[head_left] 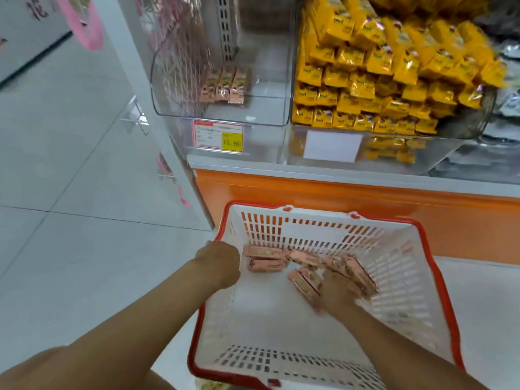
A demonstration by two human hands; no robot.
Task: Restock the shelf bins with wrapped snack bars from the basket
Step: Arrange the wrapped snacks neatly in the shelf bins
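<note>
Restocking has barely begun: your bin point(219, 114) holds three bars point(223, 85) by its left wall, and the rest lie along the basket's point(430, 249) far edge. Your left hand point(222, 263) grips the left rim. Your right hand point(336, 291) lies on the bars, its fingers too blurred to tell.

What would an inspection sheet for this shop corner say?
Surface: white ledge over an orange base; pale floor tiles.
Job's things: basket holding a few loose bars; clear left bin nearly bare, with three shelved bars standing inside.
Clutter: nothing seen.
Hands: left hand grips the basket's left rim; right hand is down among the loose bars, its grip too blurred to tell.
Cables: nothing seen.
Surroundings: next bin piled with yellow packs; price tag below the left bin; blank label below the yellow packs.
</note>
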